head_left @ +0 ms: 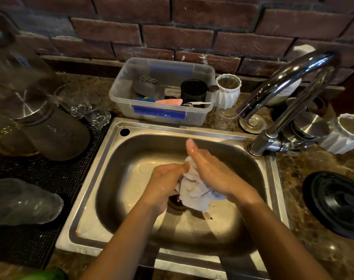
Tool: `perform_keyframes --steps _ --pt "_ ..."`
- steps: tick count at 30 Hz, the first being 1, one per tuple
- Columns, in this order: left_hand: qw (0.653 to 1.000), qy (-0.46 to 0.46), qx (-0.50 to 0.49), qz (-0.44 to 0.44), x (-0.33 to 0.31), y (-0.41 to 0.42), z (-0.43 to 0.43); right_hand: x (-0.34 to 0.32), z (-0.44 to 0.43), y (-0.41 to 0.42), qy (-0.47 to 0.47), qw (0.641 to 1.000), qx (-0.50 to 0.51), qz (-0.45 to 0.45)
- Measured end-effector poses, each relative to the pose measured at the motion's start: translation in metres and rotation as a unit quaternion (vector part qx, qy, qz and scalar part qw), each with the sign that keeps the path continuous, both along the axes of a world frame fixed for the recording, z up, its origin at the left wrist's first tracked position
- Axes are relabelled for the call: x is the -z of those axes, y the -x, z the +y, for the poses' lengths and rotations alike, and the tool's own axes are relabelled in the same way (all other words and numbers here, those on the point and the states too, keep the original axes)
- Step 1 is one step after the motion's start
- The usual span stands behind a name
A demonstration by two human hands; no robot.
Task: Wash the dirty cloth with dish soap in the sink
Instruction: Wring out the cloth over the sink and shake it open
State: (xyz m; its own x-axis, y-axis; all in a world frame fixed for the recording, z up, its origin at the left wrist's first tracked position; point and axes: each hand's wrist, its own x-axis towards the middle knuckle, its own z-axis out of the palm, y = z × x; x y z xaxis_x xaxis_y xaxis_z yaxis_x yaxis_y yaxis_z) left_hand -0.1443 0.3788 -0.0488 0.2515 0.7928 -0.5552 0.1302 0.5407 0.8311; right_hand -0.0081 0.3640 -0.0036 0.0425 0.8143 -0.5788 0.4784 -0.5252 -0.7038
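Note:
A wet, pale grey-blue cloth is bunched up over the steel sink, just above the dark drain. My left hand is closed around the cloth's left side. My right hand presses flat against the cloth's right side, fingers stretched out and pointing away from me. Both hands look wet. The chrome faucet arches over the sink's right rear corner; no water stream shows. No dish soap bottle is clearly visible.
A clear plastic tub with scrubbers, a pink sponge and a black cup stands behind the sink. White ribbed cups and metal lids sit at right, a black round lid on the counter. Glassware and a dark jug rest on a black mat at left.

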Motion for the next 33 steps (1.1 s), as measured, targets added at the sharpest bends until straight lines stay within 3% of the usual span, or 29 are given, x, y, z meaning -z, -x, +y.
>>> perform_keyframes --steps 2,4,6,13,17,23,25,27,29,31,33 --pt "0.998 0.004 -0.057 -0.024 -0.002 0.004 0.001 -0.005 -0.005 -0.006 -0.001 0.997 -0.059 -0.047" --pt "0.989 0.039 -0.108 -0.094 -0.005 0.014 0.007 -0.012 -0.013 -0.017 0.02 0.994 -0.101 -0.021" --pt "0.979 0.045 -0.143 -0.138 -0.009 0.026 0.014 -0.017 -0.019 -0.031 0.035 0.983 -0.174 -0.052" --pt "0.975 -0.005 -0.221 -0.016 -0.001 0.064 0.029 -0.055 -0.029 -0.06 0.038 0.94 -0.273 -0.202" --pt "0.976 -0.08 -0.19 0.071 -0.005 0.067 0.025 -0.088 -0.029 -0.057 0.002 0.914 -0.311 -0.261" --pt "0.964 -0.197 -0.046 0.173 -0.018 0.071 0.013 -0.156 -0.024 -0.026 -0.18 0.904 -0.282 -0.267" --pt "0.966 -0.228 -0.021 0.116 -0.036 0.064 0.007 -0.18 -0.019 -0.009 -0.221 0.896 -0.293 -0.251" --pt "0.979 -0.199 0.004 -0.045 -0.061 0.057 0.001 -0.2 -0.014 0.009 -0.24 0.888 -0.307 -0.244" --pt "0.97 -0.146 0.038 -0.193 -0.085 0.048 -0.003 -0.218 -0.008 0.023 -0.261 0.881 -0.307 -0.247" --pt "0.96 -0.15 0.057 -0.23 -0.101 0.039 -0.006 -0.239 -0.002 0.031 -0.28 0.872 -0.31 -0.257" --pt "0.961 -0.177 0.063 -0.201 -0.111 0.033 -0.006 -0.261 0.002 0.032 -0.296 0.861 -0.31 -0.275"
